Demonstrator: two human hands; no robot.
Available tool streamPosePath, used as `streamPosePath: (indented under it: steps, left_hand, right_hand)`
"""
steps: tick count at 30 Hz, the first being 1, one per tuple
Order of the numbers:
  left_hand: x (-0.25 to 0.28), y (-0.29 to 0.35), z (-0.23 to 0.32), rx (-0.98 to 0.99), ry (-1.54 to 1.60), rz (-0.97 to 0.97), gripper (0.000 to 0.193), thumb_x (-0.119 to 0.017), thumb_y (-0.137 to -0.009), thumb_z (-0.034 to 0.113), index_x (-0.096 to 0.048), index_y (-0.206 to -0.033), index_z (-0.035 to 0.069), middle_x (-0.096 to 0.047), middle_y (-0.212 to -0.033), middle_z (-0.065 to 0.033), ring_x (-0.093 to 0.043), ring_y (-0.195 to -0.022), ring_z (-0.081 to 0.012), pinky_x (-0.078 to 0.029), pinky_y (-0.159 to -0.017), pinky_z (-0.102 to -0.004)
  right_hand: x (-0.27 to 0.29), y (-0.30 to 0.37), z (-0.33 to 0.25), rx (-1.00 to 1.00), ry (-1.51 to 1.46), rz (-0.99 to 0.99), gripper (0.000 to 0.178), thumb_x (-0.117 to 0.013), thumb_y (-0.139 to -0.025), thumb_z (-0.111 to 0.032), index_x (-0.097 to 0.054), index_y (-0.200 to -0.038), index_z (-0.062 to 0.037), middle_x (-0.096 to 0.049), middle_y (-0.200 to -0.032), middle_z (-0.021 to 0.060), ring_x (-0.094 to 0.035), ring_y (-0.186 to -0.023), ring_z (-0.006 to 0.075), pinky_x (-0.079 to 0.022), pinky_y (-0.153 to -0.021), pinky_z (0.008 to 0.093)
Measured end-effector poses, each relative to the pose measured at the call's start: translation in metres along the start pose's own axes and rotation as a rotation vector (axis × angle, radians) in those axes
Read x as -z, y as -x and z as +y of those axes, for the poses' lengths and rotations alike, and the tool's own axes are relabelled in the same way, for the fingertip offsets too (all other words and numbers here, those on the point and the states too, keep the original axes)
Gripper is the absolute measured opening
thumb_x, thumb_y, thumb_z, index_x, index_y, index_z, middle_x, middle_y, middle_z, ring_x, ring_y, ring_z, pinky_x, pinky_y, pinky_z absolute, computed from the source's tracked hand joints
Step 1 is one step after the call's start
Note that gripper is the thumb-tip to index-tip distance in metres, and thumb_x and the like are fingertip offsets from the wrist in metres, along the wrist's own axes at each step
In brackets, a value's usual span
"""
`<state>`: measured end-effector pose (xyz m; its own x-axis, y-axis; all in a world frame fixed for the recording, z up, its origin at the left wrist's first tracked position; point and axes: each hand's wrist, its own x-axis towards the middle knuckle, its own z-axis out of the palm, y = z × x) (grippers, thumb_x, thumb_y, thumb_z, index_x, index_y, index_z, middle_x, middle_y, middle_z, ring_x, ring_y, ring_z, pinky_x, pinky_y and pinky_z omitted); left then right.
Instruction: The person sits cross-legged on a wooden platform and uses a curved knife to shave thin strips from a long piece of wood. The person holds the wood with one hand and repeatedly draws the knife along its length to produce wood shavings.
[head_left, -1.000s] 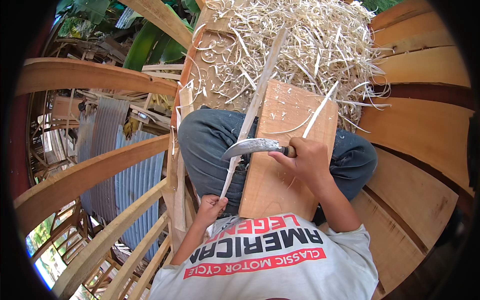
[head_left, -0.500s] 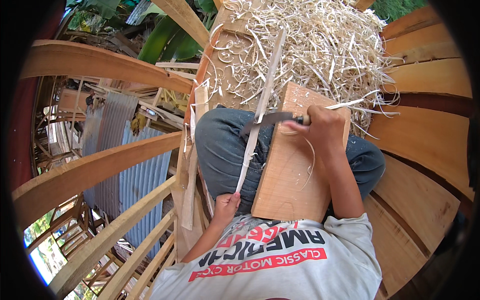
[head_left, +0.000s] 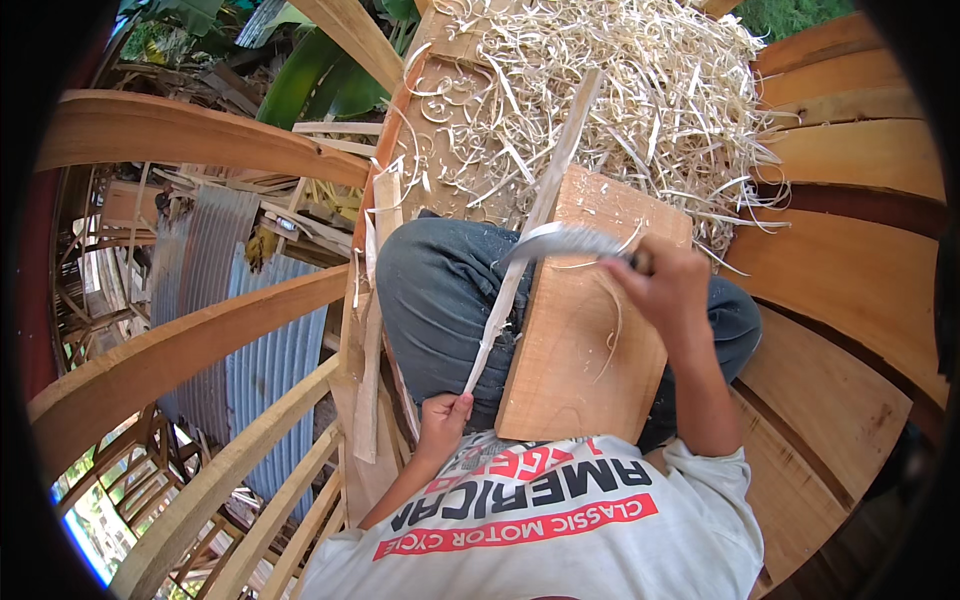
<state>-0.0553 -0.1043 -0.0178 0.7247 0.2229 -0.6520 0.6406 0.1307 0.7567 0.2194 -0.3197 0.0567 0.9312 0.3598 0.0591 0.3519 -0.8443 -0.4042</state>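
My left hand [head_left: 443,425] is closed on the near end of a long, thin wooden stick [head_left: 497,318], which slants away over my left thigh toward the shavings. In my right hand [head_left: 668,290] is the dark handle of a curved knife [head_left: 565,243]. Its blade lies across the stick about midway along, blurred by motion. A thick wooden board [head_left: 590,350] rests slanted on my lap, with small chips and a thin curl on its face. The stick passes along the board's left edge.
A large heap of pale wood shavings [head_left: 640,100] covers the planks ahead of my knees. Curved wooden ribs [head_left: 200,325] rise at my left, with corrugated metal sheets [head_left: 265,370] beyond them. Wide planks [head_left: 830,280] line the right side.
My right hand has drawn the knife to the right and slightly nearer, and the blade has turned. A shaving beside that hand is gone from there. The stick's far end has shifted right.
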Motion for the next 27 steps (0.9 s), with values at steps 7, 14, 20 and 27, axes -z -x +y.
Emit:
streamPosePath:
  steps: [7,14,20,27]
  left_hand:
    - [-0.009,0.003,0.003,-0.059,-0.069,0.109,0.045,-0.058,-0.091,0.029,-0.052,-0.058,-0.001,-0.047,-0.052,0.0011,-0.040,-0.051,-0.0049,-0.031,-0.047,-0.0238]
    - [-0.015,0.005,0.011,-0.085,-0.101,0.144,0.042,-0.059,-0.090,0.027,-0.054,-0.061,-0.003,-0.047,-0.052,0.0001,-0.040,-0.051,-0.0052,-0.032,-0.047,-0.0237]
    - [-0.013,0.002,-0.003,-0.110,-0.102,0.137,0.041,-0.061,-0.089,0.027,-0.058,-0.064,-0.005,-0.052,-0.052,-0.0026,-0.044,-0.051,-0.0059,-0.034,-0.047,-0.0248]
    - [-0.013,0.003,-0.010,-0.125,-0.089,0.198,0.041,-0.061,-0.089,0.027,-0.057,-0.063,-0.005,-0.051,-0.052,-0.0033,-0.044,-0.050,-0.0067,-0.034,-0.046,-0.0260]
  right_hand:
    - [-0.038,0.003,-0.018,0.157,0.059,-0.022,0.066,-0.063,-0.066,-0.068,-0.050,-0.049,-0.0057,-0.051,-0.045,0.0086,-0.053,-0.039,0.0242,-0.041,-0.041,0.0326]
    - [-0.014,-0.083,0.034,-0.127,0.325,0.063,0.070,-0.051,-0.072,-0.075,-0.051,-0.048,-0.0092,-0.043,-0.042,-0.0001,-0.044,-0.036,0.0124,-0.034,-0.038,0.0253]
    - [0.036,-0.145,0.095,-0.644,0.188,0.175,0.086,-0.033,-0.076,-0.080,-0.066,-0.069,-0.0010,-0.064,-0.070,0.0190,-0.063,-0.067,0.0302,-0.048,-0.067,0.0402]
    - [0.032,-0.059,0.067,-0.248,-0.057,0.250,0.061,-0.061,-0.077,-0.059,-0.052,-0.056,-0.0033,-0.049,-0.045,0.0072,-0.045,-0.040,0.0217,-0.038,-0.045,0.0337]
